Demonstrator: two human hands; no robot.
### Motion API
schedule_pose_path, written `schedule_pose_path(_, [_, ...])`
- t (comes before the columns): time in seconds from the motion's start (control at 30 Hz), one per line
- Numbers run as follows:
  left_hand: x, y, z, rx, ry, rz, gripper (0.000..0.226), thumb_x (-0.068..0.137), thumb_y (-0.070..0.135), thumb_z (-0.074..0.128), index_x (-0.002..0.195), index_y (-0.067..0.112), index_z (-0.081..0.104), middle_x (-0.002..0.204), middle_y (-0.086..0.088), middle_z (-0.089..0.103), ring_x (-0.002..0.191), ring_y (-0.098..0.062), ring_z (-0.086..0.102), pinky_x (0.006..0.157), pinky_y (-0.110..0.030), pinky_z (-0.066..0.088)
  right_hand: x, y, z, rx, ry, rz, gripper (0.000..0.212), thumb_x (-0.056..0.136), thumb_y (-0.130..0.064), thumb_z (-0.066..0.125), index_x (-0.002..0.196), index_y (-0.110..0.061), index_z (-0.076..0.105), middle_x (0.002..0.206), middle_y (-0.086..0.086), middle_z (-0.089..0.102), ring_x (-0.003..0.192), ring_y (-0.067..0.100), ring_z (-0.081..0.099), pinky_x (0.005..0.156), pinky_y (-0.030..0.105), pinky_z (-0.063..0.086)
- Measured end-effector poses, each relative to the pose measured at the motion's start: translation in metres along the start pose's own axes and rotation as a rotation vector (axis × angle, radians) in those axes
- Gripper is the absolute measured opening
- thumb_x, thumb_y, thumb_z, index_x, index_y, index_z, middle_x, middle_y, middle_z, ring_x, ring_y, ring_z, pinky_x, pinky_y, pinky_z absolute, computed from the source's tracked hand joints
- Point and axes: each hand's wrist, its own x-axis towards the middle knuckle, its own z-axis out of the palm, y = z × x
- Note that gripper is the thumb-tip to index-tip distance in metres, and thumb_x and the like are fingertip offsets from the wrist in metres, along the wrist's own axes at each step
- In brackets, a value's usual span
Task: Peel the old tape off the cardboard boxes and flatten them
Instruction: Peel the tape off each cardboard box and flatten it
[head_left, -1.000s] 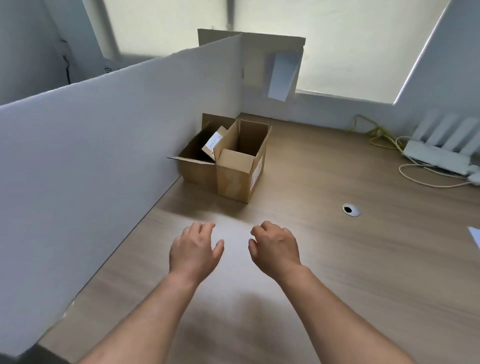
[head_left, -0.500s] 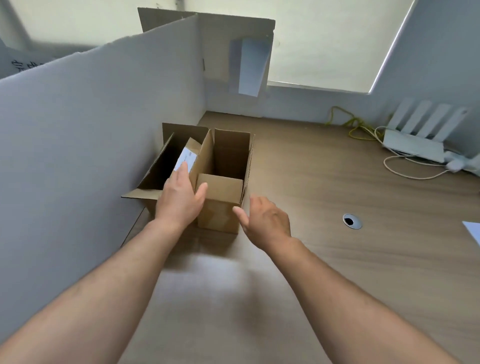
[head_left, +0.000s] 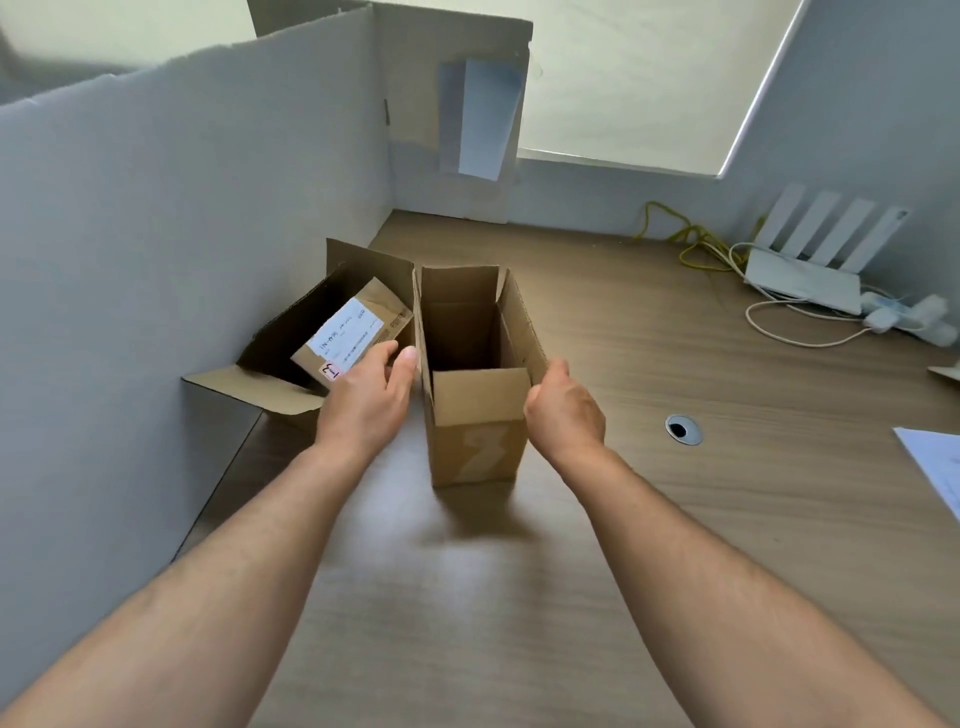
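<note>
Two brown cardboard boxes stand on the wooden desk beside the white partition. The narrow box (head_left: 475, 431) is upright with its top flaps open; a pale tape patch (head_left: 480, 449) marks its near face. My right hand (head_left: 563, 410) grips its right wall, thumb at the rim, fingers hidden behind the wall. My left hand (head_left: 369, 400) lies at the box's left side, its thumb by the left wall and straight fingers touching a labelled flap (head_left: 348, 335) of the larger open box (head_left: 291, 358).
A white foam partition (head_left: 156, 260) runs along the left, close to the larger box. A cable hole (head_left: 683, 429) sits in the desk (head_left: 623, 519) to the right. A white router (head_left: 810, 275) with cables (head_left: 691, 244) stands at the back right; paper (head_left: 935, 462) lies at the right edge.
Both hands went forward from the bare desk to the boxes. The left hand reached the labelled flap, then the right hand closed on the narrow box's right wall.
</note>
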Motion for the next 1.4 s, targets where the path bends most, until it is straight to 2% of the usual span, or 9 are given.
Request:
schedule_pose_path(0.23, [-0.059, 0.018, 0.004, -0.019, -0.019, -0.018, 0.05, 0.1, 0.051, 0.028, 0.129, 0.019, 0.052, 0.124, -0.006, 0.057, 0.115, -0.024, 0.051, 0.086, -0.036, 0.04, -0.037, 0.082, -0.044, -0.021, -0.006, 0.073, 0.037, 0.089, -0.01, 0.032, 0.121, -0.02, 0.047, 0.097, 0.011, 0.062, 0.081, 0.029, 0.045, 0.067, 0.032, 0.034])
schedule_pose_path(0.4, [-0.107, 0.043, 0.018, -0.117, -0.026, -0.084, 0.055, 0.1, 0.054, 0.022, 0.132, 0.02, 0.051, 0.131, -0.009, 0.052, 0.121, -0.024, 0.046, 0.096, -0.037, 0.037, -0.066, 0.136, -0.074, -0.008, 0.0, 0.167, 0.028, 0.079, -0.004, 0.036, 0.089, -0.023, 0.054, 0.088, 0.006, 0.056, 0.079, 0.028, 0.044, 0.066, 0.029, 0.03])
schedule_pose_path(0.5, [-0.129, 0.059, 0.03, -0.352, -0.102, -0.317, 0.061, 0.097, 0.062, 0.021, 0.122, 0.017, 0.055, 0.122, -0.009, 0.059, 0.109, -0.025, 0.057, 0.093, -0.043, 0.048, -0.082, 0.157, -0.084, 0.059, -0.018, 0.137, 0.028, 0.08, -0.005, 0.037, 0.086, -0.026, 0.055, 0.1, 0.006, 0.057, 0.094, 0.031, 0.052, 0.07, 0.029, 0.034])
schedule_pose_path(0.6, [-0.15, 0.071, 0.041, -0.455, -0.2, -0.543, 0.067, 0.094, 0.067, 0.02, 0.103, 0.015, 0.061, 0.088, -0.005, 0.064, 0.081, -0.019, 0.06, 0.061, -0.032, 0.045, -0.097, 0.179, -0.092, 0.286, -0.081, 0.187, 0.034, 0.089, -0.032, 0.04, 0.121, -0.024, 0.052, 0.121, 0.003, 0.056, 0.11, 0.028, 0.051, 0.082, 0.035, 0.04])
schedule_pose_path(0.77, [-0.183, 0.076, 0.056, -0.319, -0.263, -0.676, 0.076, 0.086, 0.077, 0.023, 0.1, 0.011, 0.058, 0.084, -0.008, 0.062, 0.079, -0.025, 0.06, 0.06, -0.032, 0.046, -0.129, 0.208, -0.102, 0.486, -0.376, 0.393, 0.08, 0.081, -0.08, 0.018, 0.099, -0.013, 0.058, 0.094, 0.005, 0.063, 0.089, 0.027, 0.063, 0.07, 0.04, 0.056])
schedule_pose_path(0.9, [-0.204, 0.082, 0.06, -0.314, -0.259, -0.69, 0.086, 0.081, 0.083, 0.024, 0.104, 0.011, 0.064, 0.088, -0.009, 0.067, 0.081, -0.025, 0.061, 0.062, -0.032, 0.048, -0.142, 0.216, -0.1, 0.592, -0.395, 0.37, 0.085, 0.075, -0.087, 0.016, 0.08, -0.013, 0.056, 0.086, 0.005, 0.063, 0.084, 0.027, 0.064, 0.06, 0.034, 0.053])
schedule_pose_path(1.07, [-0.22, 0.086, 0.049, -0.688, -0.168, -0.695, 0.079, 0.08, 0.084, 0.026, 0.093, 0.014, 0.061, 0.086, -0.008, 0.06, 0.082, -0.025, 0.057, 0.06, -0.032, 0.046, -0.148, 0.225, -0.113, 0.939, -0.341, 0.376, 0.085, 0.079, -0.084, 0.022, 0.084, -0.012, 0.066, 0.086, 0.004, 0.07, 0.087, 0.022, 0.066, 0.078, 0.042, 0.055])
schedule_pose_path(1.17, [-0.223, 0.088, 0.041, -0.878, -0.062, -0.64, 0.076, 0.086, 0.077, 0.028, 0.091, 0.008, 0.059, 0.089, -0.01, 0.058, 0.084, -0.022, 0.055, 0.067, -0.036, 0.046, -0.152, 0.228, -0.124, 1.07, -0.27, 0.389, 0.08, 0.083, -0.079, 0.027, 0.066, -0.01, 0.064, 0.069, 0.003, 0.07, 0.073, 0.019, 0.067, 0.064, 0.033, 0.054])
schedule_pose_path(1.4, [-0.234, 0.101, 0.028, -0.776, -0.152, -0.495, 0.082, 0.085, 0.079, 0.024, 0.107, 0.013, 0.067, 0.095, -0.006, 0.072, 0.093, -0.016, 0.063, 0.067, -0.034, 0.045, -0.166, 0.208, -0.132, 1.018, -0.246, 0.329, 0.067, 0.084, -0.076, 0.033, 0.091, -0.017, 0.064, 0.075, 0.006, 0.071, 0.07, 0.021, 0.067, 0.062, 0.033, 0.052])
